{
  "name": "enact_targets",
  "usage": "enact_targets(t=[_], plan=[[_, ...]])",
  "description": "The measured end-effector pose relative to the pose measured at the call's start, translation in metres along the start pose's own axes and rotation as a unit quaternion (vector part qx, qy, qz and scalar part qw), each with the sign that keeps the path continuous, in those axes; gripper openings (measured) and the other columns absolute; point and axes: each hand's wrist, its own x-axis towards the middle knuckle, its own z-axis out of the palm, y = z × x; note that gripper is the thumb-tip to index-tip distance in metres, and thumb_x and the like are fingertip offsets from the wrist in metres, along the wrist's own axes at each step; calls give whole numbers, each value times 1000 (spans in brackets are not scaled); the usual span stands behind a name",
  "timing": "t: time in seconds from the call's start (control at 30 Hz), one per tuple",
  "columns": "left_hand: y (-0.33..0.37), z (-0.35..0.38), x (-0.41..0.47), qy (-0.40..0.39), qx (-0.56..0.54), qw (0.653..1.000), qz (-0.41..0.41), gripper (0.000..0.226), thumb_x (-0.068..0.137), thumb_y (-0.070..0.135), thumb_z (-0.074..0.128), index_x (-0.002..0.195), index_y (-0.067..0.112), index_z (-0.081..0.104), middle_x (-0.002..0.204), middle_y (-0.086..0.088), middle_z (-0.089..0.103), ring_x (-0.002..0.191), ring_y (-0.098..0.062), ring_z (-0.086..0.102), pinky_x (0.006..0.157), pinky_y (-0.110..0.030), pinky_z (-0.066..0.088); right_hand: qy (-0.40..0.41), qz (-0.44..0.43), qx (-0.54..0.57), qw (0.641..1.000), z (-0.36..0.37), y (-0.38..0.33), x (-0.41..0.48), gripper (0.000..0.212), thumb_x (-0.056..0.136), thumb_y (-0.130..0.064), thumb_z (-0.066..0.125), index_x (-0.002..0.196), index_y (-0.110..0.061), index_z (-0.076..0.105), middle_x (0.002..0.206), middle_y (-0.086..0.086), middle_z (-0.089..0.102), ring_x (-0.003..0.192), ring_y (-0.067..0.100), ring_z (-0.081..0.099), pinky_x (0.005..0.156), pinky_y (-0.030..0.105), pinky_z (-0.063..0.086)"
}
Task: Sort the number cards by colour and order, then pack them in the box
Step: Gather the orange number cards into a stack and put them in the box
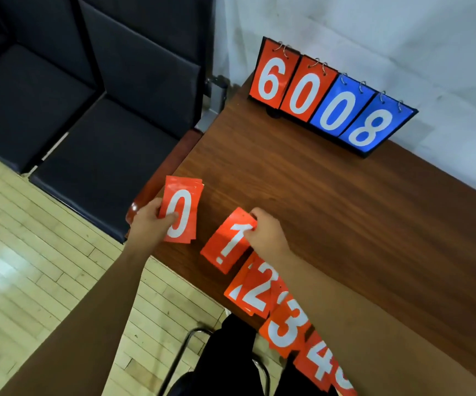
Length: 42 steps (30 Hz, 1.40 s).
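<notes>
1. Number cards (255, 292) in red lay in a slanting row along the near edge of the counter (345, 224), showing 1, 2, 3 and 4, with another cut off at the bottom of the frame.
2. The left grip (151, 221) held the 0 stack (182, 212) at the counter's left end, thumb across its face.
3. The right grip (265, 232) pinched the top corner of the 1 card (231, 241), which lay tilted just beside the 0 stack, not touching it.
4. Ordering the reds looked well advanced; gathering them into 1 pile appeared to remain.
5. No loose blue cards showed. The scoreboard (331, 101) at the far edge read 6, 0 in red and 0, 8 in blue, with its cards on rings.
6. No box was in view, so packing seemed not yet begun.
</notes>
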Motion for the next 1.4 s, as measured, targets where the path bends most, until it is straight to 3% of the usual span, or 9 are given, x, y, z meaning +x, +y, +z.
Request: enact_targets(t=[0.17, 0.3, 0.57, 0.7, 0.8, 0.97, 1.13, 1.27, 1.4], plan=[[12, 3, -7, -25, -100, 995, 6, 50, 92, 40, 61, 136, 19, 51, 117, 4, 59, 100, -17, 59, 89, -41, 52, -54, 98, 275, 955, -59, 10, -4, 21, 77, -10, 76, 94, -18, 69, 98, 6, 75, 90, 18, 70, 88, 41, 54], [26, 14, -15, -100, -153, 983, 3, 46, 95, 36, 57, 138, 21, 47, 121, 6, 60, 108, -19, 60, 97, -46, 49, -117, 125, 326, 930, -93, 15, -22, 28, 81, -17, 76, 107, -16, 68, 102, 2, 75, 102, 21, 70, 97, 43, 49], [50, 61, -48, -183, -178, 967, 7, 38, 94, 33, 59, 131, 26, 52, 116, 5, 68, 104, -20, 67, 93, -49, 54, -76, 162, 497, 849, -107, 4, -54, 25, 87, 4, 61, 111, -4, 66, 108, 16, 72, 98, 29, 70, 80, 37, 58], [61, 80, -67, -232, -176, 956, 28, 23, 95, 41, 56, 118, 39, 55, 110, 12, 70, 100, -14, 69, 83, -35, 58, 1, 190, 415, 890, -97, 11, -59, 33, 85, -12, 72, 116, -13, 62, 108, 6, 72, 94, 25, 72, 88, 48, 57], [72, 96, -86, -255, -144, 954, 60, 27, 96, 47, 51, 121, 40, 51, 111, 15, 68, 95, -7, 69, 72, -23, 56, 103, 206, 445, 865, -82, 11, -65, 18, 87, -14, 69, 105, -17, 65, 103, 4, 73, 91, 22, 72, 85, 45, 58], [79, 119, -95, -218, -160, 961, 51, 40, 93, 59, 49, 127, 38, 50, 117, 10, 68, 101, -15, 70, 88, -44, 57, 186, 213, 380, 881, -71, 11, -75, 18, 97, -20, 54, 113, -21, 61, 111, -4, 65, 103, 15, 62, 94, 36, 52], [83, 130, -100, -289, -91, 951, 69, 31, 94, 57, 48, 121, 42, 52, 113, 10, 68, 95, -13, 71, 83, -36, 58, 117, 216, 433, 867, -69, 18, -91, 24, 97, -20, 50, 118, -20, 62, 112, -1, 69, 101, 17, 66, 93, 42, 54], [77, 127, -94, -270, -113, 954, 70, 24, 95, 41, 56, 119, 36, 57, 112, 6, 71, 98, -15, 70, 90, -42, 56, 96, 193, 414, 884, -71, 29, -99, 20, 97, -24, 53, 112, -22, 65, 106, -2, 70, 97, 12, 67, 88, 33, 55], [66, 105, -77, -163, -137, 976, 41, 21, 97, 35, 55, 118, 31, 54, 107, 4, 67, 92, -12, 66, 74, -29, 52, 51, 165, 160, 972, -61, 52, -102, 33, 92, -29, 63, 123, -20, 56, 122, -3, 56, 106, 10, 57, 78, 15, 47]])
